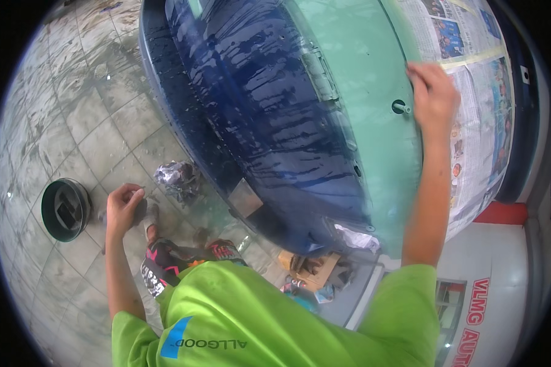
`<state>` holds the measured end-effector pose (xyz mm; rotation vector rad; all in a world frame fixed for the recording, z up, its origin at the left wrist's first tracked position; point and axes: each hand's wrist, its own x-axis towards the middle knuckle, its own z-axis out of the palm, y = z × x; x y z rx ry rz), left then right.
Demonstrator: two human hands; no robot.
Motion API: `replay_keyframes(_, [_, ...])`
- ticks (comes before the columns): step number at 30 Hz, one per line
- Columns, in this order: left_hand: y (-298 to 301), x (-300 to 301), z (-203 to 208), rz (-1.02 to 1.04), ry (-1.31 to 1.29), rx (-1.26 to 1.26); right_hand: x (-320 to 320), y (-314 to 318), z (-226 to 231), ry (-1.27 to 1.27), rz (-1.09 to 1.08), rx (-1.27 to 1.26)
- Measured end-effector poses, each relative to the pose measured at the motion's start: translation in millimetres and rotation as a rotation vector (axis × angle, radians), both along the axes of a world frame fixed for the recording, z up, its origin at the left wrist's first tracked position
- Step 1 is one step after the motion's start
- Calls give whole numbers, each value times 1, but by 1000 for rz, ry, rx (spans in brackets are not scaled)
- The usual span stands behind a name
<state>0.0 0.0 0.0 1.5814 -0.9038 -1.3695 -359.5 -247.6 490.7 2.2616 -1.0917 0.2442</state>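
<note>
My right hand (434,95) is at the right border of the pale green car panel (373,153), fingers bent together and fingertips against the surface. Whether anything thin sits under those fingers is hidden. Close below it, a black round hole with a small pale stub (400,107) shows in the panel. Newspaper masking (471,116) is taped over the area right of the hand. My left hand (125,208) hangs over the tiled floor at the left, away from the car. Its fingers are curled in with the thumb near the index finger, and nothing shows in them.
Wet dark blue bodywork (257,110) with a bumper lies left of the green panel. A dark round bucket (66,210) holding a dark block stands on the tiles. Crumpled plastic or paper (179,177) lies near the bumper. An open cardboard box (318,272) is near my body.
</note>
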Motion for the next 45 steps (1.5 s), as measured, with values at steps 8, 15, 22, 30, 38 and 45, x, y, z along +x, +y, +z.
replay_keyframes(8, [13, 13, -4, 52, 70, 142, -92, 83, -6, 7, -128, -16])
replay_keyframes(15, [7, 40, -6, 216, 156, 28, -94, 111, -1, 109, -211, -15])
replay_keyframes(22, [-11, 27, 19, 262, 204, -30, 68, -115, 18, 160, 27, -3])
replay_keyframes(30, [20, 8, -8, 224, 111, 51, 99, -135, 12, 187, 31, -27])
replay_keyframes(38, [39, 33, -25, 211, 16, 102, -157, 163, 1, 125, -99, -44])
replay_keyframes(45, [-12, 17, 27, 174, -111, -29, -189, 184, -7, 166, -28, -140])
